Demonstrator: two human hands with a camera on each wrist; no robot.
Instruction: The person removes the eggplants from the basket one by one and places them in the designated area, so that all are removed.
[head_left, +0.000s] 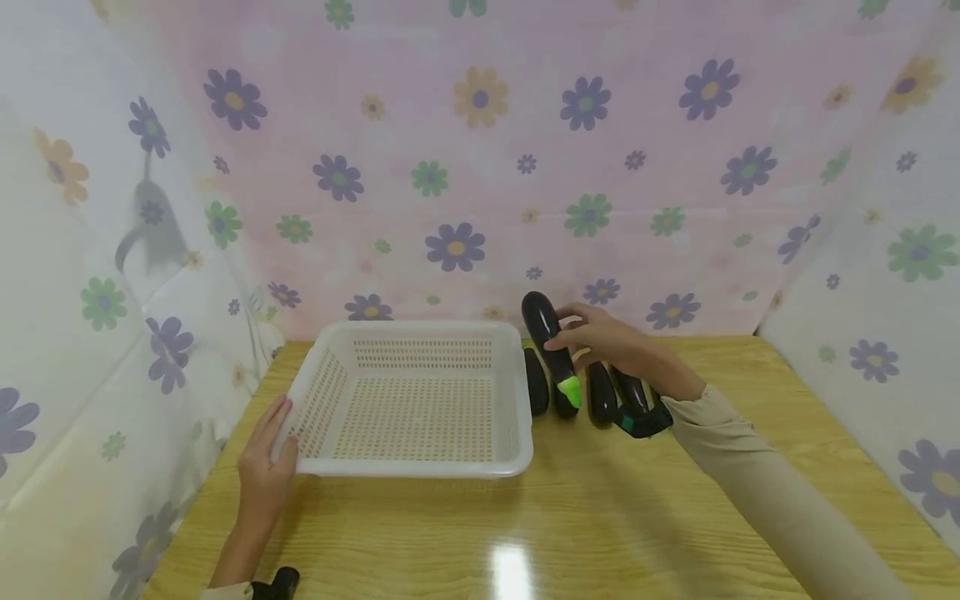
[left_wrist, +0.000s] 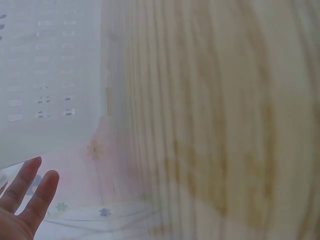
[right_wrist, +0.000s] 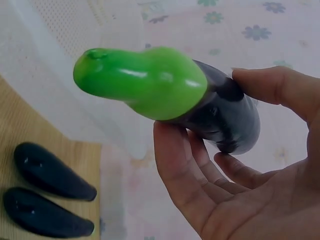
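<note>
My right hand (head_left: pixel 600 337) holds a dark, glossy eggplant (head_left: pixel 542 318) with a bright green cap, just right of the basket and above the table. In the right wrist view, thumb and fingers pinch the eggplant (right_wrist: pixel 217 117) around its body, the green cap facing the camera. A white plastic basket (head_left: pixel 412 468) with slotted walls and nothing inside stands left of centre. At its left rim rests my left hand (head_left: pixel 264 471), fingers fairly straight along the edge. The left wrist view shows a fingertip against the basket (left_wrist: pixel 50 130) and another finger apart from it.
Several more eggplants (head_left: pixel 602 396) lie in a row on the wooden table (head_left: pixel 465 533), right of the basket and partly under my right hand and wrist. Flowered cloth (head_left: pixel 480 167) hangs behind the table and along both sides.
</note>
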